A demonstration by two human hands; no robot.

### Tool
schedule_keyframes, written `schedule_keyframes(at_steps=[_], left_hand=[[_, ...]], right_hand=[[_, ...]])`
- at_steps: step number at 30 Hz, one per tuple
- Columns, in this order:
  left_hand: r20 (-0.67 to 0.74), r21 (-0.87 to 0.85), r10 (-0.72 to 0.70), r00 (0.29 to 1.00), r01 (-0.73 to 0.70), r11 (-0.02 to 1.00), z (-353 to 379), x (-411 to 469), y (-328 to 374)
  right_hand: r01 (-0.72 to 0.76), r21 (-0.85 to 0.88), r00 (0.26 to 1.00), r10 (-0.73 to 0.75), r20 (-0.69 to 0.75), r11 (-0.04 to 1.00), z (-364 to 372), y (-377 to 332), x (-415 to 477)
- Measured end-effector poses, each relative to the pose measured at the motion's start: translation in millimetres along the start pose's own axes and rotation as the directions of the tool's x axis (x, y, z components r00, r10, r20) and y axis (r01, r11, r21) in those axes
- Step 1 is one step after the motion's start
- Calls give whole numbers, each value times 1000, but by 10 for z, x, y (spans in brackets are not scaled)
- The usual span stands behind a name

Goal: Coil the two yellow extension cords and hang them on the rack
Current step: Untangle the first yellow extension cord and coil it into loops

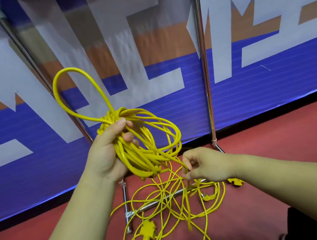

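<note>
Our two bare forearms reach in from the bottom edge, closest to us. On the left, our left hand grips a partly wound coil of yellow extension cord, fingers and thumb curled round the bunched loops. One big loop stands up and out to the left of the bundle, looser than the others. Below and between the hands, loose cord lies tangled on the red floor, draped across the rack's chrome base bar, with a yellow socket block near the bottom. We cannot tell where one cord ends and the other begins. To the right, our right hand pinches the strand running from the coil down to the tangle, thumb and forefinger closed on it, the other fingers loosely curled. Further right, a chrome rack upright stands before a blue and white banner. Nothing hangs on the rack yet. To coil well, we judge we should let the strand slide through the pinch, shake crossings free before each lap, match every loop to the bundle, and draw in that oversized loop.
</note>
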State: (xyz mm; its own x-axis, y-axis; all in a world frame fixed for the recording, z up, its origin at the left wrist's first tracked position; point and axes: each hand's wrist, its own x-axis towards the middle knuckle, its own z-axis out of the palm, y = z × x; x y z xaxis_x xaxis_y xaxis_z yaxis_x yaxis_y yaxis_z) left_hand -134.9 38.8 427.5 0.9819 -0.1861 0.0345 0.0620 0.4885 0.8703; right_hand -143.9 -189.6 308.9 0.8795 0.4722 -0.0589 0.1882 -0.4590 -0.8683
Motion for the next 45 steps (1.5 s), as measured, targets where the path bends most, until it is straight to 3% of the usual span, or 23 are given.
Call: schedule_keyframes(at_steps=[4,6,9,12,15,17,18,20,21,24,26,28,32,40,45], left_hand=[[-74,-34,-15,997,13,999,-213,46,50],[-179,11,-69,981,72,997,-336,69,22],[-314,106,-157,936,199,974,-474,64,-58],[-290,81,-237,927,271,959,-517,20,-56],[-197,22,-259,946,268,963,-498,-26,0],[-149,4,-228,962,231,973,-452,-63,34],[-131,4,-205,970,208,978,-427,-86,51],[-110,11,-165,980,167,986,-420,-102,81],[-103,14,-152,983,154,988,-427,-104,93],[-93,-10,-136,986,136,991,-444,-104,115],[-88,-43,-132,987,129,991,-446,-96,113],[-87,-51,-126,988,122,991,-457,-76,93],[-166,10,-101,981,104,995,-551,13,-20],[-364,92,-111,925,155,984,-620,148,-294],[-401,235,-60,914,166,958,-636,188,-454]], right_hand=[[16,187,994,5,-112,982,2,-84,86],[37,376,975,50,-218,926,-47,-193,115],[93,638,902,207,-379,765,-124,-335,191],[63,644,816,332,-473,762,-146,-307,259],[-38,537,772,366,-520,843,-99,-194,302],[-117,303,788,274,-551,946,-81,-104,312],[-167,108,807,199,-555,980,-86,-61,308],[-236,-261,862,78,-501,936,-88,-2,280],[-250,-368,894,67,-444,896,-80,5,254],[-290,-568,953,180,-243,771,-47,-13,169],[-281,-663,954,279,-113,694,-38,-16,130],[-253,-676,954,293,-57,692,-46,-36,88],[-168,-591,979,204,-6,789,-107,-204,-21],[198,-582,976,-103,192,789,-82,-681,-295],[319,-556,943,-314,106,768,-168,-918,-436]])
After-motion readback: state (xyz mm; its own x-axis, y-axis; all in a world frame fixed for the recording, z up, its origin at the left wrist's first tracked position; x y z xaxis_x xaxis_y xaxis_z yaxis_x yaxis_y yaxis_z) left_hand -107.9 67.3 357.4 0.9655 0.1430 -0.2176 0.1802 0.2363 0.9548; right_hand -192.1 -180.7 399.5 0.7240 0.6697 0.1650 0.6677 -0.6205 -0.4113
